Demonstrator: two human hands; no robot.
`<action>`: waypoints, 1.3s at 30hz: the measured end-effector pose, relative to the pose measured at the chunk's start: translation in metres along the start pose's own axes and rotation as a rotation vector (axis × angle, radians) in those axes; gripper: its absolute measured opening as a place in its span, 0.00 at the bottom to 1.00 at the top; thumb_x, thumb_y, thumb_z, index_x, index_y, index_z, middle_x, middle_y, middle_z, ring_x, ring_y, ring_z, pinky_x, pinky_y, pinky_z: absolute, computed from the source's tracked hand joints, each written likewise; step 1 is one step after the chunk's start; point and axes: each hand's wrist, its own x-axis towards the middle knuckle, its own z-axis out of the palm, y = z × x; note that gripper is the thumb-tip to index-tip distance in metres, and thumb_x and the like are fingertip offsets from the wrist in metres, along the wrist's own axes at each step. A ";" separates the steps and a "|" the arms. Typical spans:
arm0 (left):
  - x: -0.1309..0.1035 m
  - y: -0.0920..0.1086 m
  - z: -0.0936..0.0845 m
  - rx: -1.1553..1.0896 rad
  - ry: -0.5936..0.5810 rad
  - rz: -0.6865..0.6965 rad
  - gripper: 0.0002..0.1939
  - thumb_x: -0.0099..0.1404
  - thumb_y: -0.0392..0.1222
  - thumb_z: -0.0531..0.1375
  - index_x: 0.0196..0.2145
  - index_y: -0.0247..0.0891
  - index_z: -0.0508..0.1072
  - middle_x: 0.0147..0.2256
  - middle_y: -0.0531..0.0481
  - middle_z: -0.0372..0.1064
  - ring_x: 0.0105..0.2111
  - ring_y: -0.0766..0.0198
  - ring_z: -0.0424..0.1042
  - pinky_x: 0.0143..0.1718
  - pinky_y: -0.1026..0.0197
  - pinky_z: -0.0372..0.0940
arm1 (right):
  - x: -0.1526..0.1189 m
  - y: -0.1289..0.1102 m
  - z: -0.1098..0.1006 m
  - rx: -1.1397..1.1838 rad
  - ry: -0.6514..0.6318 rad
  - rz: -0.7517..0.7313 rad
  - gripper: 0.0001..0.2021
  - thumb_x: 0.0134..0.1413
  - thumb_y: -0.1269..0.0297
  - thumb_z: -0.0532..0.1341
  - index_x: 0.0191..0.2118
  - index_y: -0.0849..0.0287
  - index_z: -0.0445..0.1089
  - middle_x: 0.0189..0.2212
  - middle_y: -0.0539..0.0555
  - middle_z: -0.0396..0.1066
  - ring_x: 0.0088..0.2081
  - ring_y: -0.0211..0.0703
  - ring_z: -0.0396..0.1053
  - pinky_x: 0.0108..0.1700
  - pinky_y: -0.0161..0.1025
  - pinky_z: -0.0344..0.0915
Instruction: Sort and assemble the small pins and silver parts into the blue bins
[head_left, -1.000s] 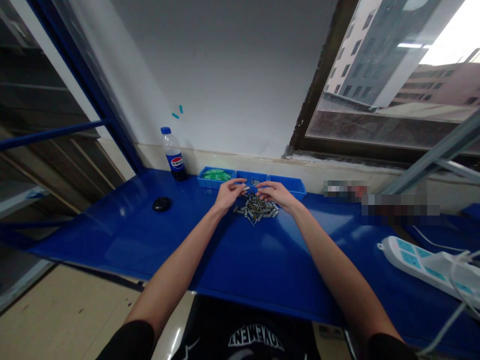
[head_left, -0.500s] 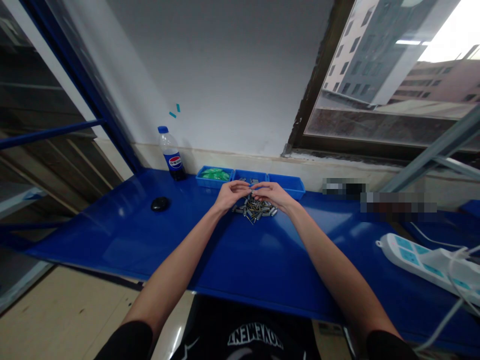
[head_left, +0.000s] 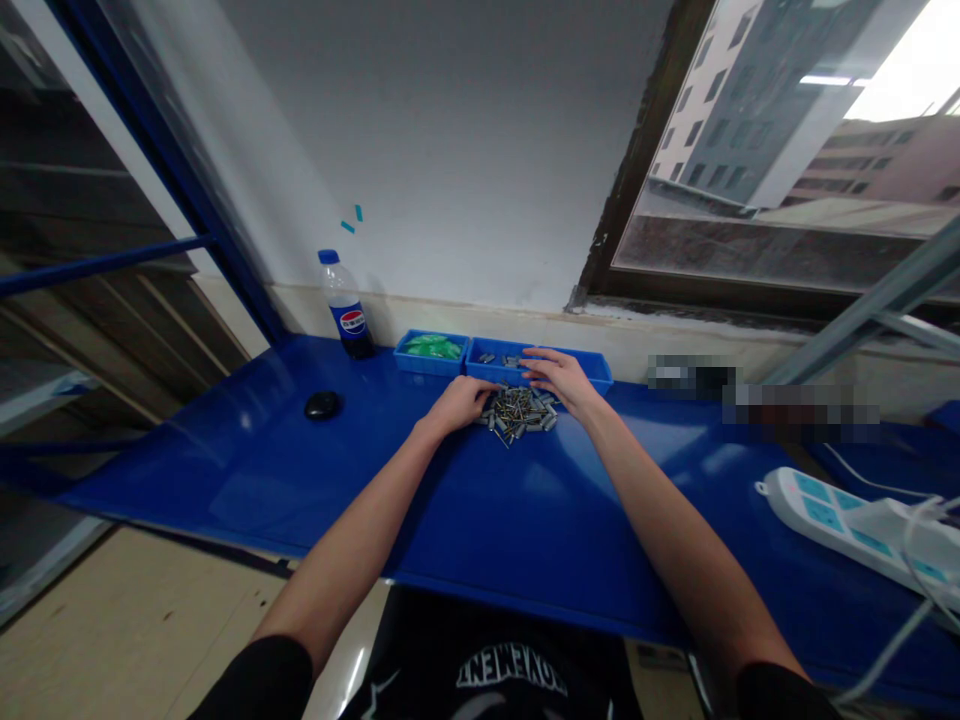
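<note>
A heap of small metal pieces [head_left: 519, 414], grey cylinders mixed with thin brass-coloured screw-like pins, lies on the blue table. At the heap's left edge is my left hand [head_left: 459, 404], its fingers curled together; whatever they pinch is too small to make out. My right hand [head_left: 561, 380] hovers over the heap's far right side, fingers apart with nothing visible in them. Its fingertips reach the front of the blue divided tray [head_left: 487, 374]. A few grey metal pieces [head_left: 511, 361] lie in that tray, whose right part is partly behind my right hand.
Left of the tray, a blue bin [head_left: 420, 364] holds green packets [head_left: 435, 346]. A cola bottle [head_left: 350, 318] stands behind a black rounded object [head_left: 322, 405]. On the right lies a white power strip [head_left: 832, 520] with cables. Wall and window rise behind the table [head_left: 525, 530].
My hands were together above the heap and have parted. The left drew down to the heap's left edge; the right moved right and opened its fingers.
</note>
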 end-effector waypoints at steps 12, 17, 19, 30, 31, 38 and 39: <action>0.003 -0.009 0.006 0.068 0.026 -0.026 0.18 0.62 0.28 0.60 0.48 0.35 0.82 0.41 0.42 0.79 0.40 0.57 0.77 0.48 0.60 0.70 | -0.002 -0.001 0.001 -0.026 -0.038 0.015 0.09 0.54 0.67 0.68 0.42 0.58 0.79 0.44 0.58 0.81 0.35 0.39 0.77 0.34 0.31 0.71; 0.003 -0.007 0.006 0.030 0.037 0.006 0.24 0.62 0.25 0.57 0.53 0.37 0.79 0.44 0.41 0.79 0.45 0.56 0.77 0.51 0.59 0.69 | -0.003 -0.003 0.002 -0.021 -0.042 0.024 0.09 0.54 0.69 0.68 0.42 0.58 0.79 0.42 0.58 0.82 0.34 0.39 0.77 0.34 0.32 0.71; 0.003 -0.007 0.006 -0.007 0.062 0.004 0.23 0.64 0.26 0.56 0.54 0.37 0.79 0.46 0.41 0.79 0.47 0.56 0.77 0.53 0.58 0.69 | -0.003 -0.003 0.001 -0.018 -0.043 0.025 0.09 0.54 0.69 0.68 0.42 0.58 0.79 0.41 0.57 0.82 0.34 0.39 0.77 0.34 0.32 0.71; 0.009 0.008 -0.002 -0.651 0.229 -0.139 0.16 0.61 0.38 0.65 0.47 0.33 0.81 0.42 0.42 0.80 0.37 0.59 0.79 0.44 0.58 0.73 | -0.002 0.000 -0.010 -0.110 -0.153 0.047 0.08 0.57 0.69 0.67 0.43 0.59 0.79 0.39 0.59 0.82 0.35 0.40 0.78 0.33 0.32 0.72; 0.008 0.009 -0.002 -0.709 0.231 -0.142 0.15 0.60 0.39 0.67 0.45 0.32 0.81 0.41 0.42 0.80 0.38 0.58 0.80 0.45 0.57 0.73 | -0.003 0.000 -0.010 -0.133 -0.180 0.048 0.08 0.56 0.68 0.67 0.43 0.59 0.80 0.39 0.59 0.82 0.35 0.40 0.78 0.33 0.32 0.72; 0.007 0.012 0.003 -0.837 0.248 -0.164 0.18 0.53 0.45 0.74 0.38 0.30 0.82 0.37 0.38 0.82 0.38 0.54 0.81 0.47 0.52 0.75 | -0.009 0.001 -0.009 -0.106 -0.367 0.043 0.13 0.52 0.65 0.73 0.44 0.60 0.80 0.37 0.60 0.82 0.36 0.41 0.79 0.41 0.36 0.76; 0.007 0.013 0.004 -0.826 0.257 -0.167 0.18 0.52 0.46 0.74 0.38 0.30 0.82 0.37 0.38 0.82 0.37 0.54 0.81 0.47 0.52 0.75 | -0.009 0.001 -0.008 -0.084 -0.385 0.042 0.13 0.51 0.65 0.73 0.43 0.60 0.80 0.37 0.60 0.82 0.36 0.42 0.79 0.42 0.36 0.76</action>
